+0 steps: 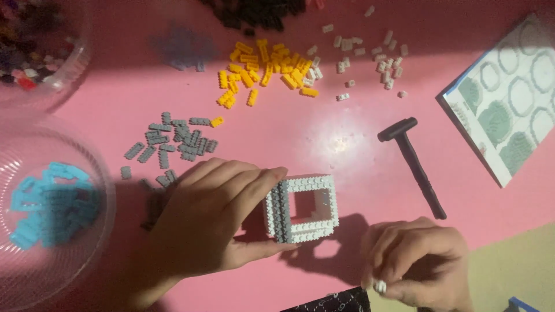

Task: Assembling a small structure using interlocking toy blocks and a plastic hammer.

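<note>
Pink tabletop [324, 138], dim light, seen from above. Left hand [211, 216], lower centre: fingers curled around the left face of a hollow square frame of white and grey small bricks [302, 208], thumb under its lower edge, fingertips on top; frame stands on the table, opening facing up. Right hand [419, 260], lower right: thumb and forefinger pinching one small white brick [380, 285], clear of the frame.

Step, as judged: frame steadied for adding a piece. Seating the white brick would call for lining up its studs with a free row and pressing while the left hand braces.

Outward: grey bricks [173, 141] above the left hand, yellow bricks [263, 69] upper centre, white bricks [370, 60] upper right, black hammer-shaped tool [416, 164] right of the frame, instruction sheet [509, 110] far right, clear bowl with blue bricks [49, 208] at left.
</note>
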